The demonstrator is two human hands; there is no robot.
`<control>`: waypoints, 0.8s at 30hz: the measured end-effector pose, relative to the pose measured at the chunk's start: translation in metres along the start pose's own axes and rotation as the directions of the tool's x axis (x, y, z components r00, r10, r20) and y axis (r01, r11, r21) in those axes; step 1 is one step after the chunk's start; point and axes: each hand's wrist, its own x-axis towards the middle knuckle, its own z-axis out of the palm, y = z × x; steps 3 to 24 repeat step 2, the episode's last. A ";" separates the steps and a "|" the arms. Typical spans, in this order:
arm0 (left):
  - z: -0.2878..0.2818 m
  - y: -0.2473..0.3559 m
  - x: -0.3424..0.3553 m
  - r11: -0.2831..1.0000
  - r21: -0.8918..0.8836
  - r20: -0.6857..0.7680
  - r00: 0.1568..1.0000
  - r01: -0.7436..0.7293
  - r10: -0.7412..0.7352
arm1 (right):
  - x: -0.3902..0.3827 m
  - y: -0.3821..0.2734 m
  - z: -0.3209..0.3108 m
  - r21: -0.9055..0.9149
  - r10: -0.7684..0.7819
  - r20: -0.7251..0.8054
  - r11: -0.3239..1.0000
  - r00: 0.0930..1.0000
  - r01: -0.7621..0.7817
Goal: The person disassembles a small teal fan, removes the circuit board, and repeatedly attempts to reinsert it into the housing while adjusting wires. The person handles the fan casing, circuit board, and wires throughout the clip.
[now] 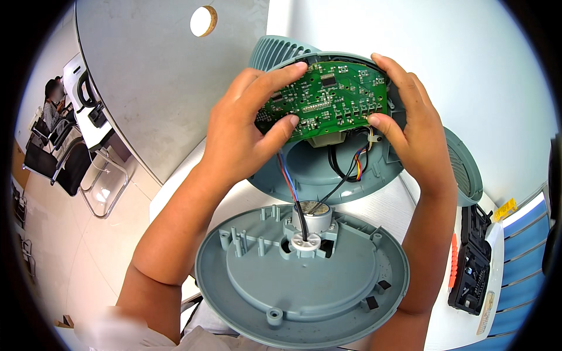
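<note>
A green circuit board [336, 96], crowded with small components, sits tilted in the upper part of a grey-green plastic housing [374, 178]. My left hand [243, 120] grips its left side, index finger along the top and thumb on the lower face. At the other end my right hand [413, 123] has its thumb on the board's lower right corner and its fingers over the housing rim. Coloured wires [360, 164] hang below the board. Nearer me lies a round grey-green base [304, 278] with a silver motor [313, 216]; a black cable with red and blue wires rises from it.
Behind the housing stands a ribbed grille [281, 51]; another round grille part [464, 167] leans at the right. An open black tool case [470, 275] and an orange flexible shaft [453, 260] lie on the white table. Far left, a person [54, 108] sits near black chairs [73, 167].
</note>
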 end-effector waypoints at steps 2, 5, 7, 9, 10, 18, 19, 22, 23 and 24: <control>0.000 0.001 0.000 1.000 0.011 -0.002 1.000 0.006 -0.006 | 0.000 0.000 -0.001 -0.004 -0.004 0.001 1.000 1.000 0.004; 0.000 0.001 0.000 1.000 0.011 -0.002 1.000 0.006 -0.006 | 0.000 0.000 -0.001 -0.004 -0.004 0.001 1.000 1.000 0.004; 0.000 0.001 0.000 1.000 0.011 -0.002 1.000 0.006 -0.006 | 0.000 0.000 -0.001 -0.004 -0.004 0.001 1.000 1.000 0.004; 0.000 0.001 0.000 1.000 0.011 -0.002 1.000 0.006 -0.006 | 0.000 0.000 -0.001 -0.004 -0.004 0.001 1.000 1.000 0.004; 0.000 0.001 0.000 1.000 0.011 -0.002 1.000 0.006 -0.006 | 0.000 0.000 -0.001 -0.004 -0.004 0.001 1.000 1.000 0.004; 0.000 0.001 0.000 1.000 0.011 -0.002 1.000 0.006 -0.006 | 0.000 0.000 -0.001 -0.004 -0.004 0.001 1.000 1.000 0.004; 0.000 0.001 0.000 1.000 0.011 -0.002 1.000 0.006 -0.006 | 0.000 0.000 -0.001 -0.004 -0.004 0.001 1.000 1.000 0.004; 0.000 0.001 0.000 1.000 0.011 -0.002 1.000 0.006 -0.006 | 0.000 0.000 -0.001 -0.004 -0.004 0.001 1.000 1.000 0.004; 0.000 0.001 0.000 1.000 0.011 -0.002 1.000 0.006 -0.006 | 0.000 0.000 -0.001 -0.004 -0.004 0.001 1.000 1.000 0.004; 0.000 0.001 0.000 1.000 0.011 -0.002 1.000 0.006 -0.006 | 0.000 0.000 -0.001 -0.004 -0.004 0.001 1.000 1.000 0.004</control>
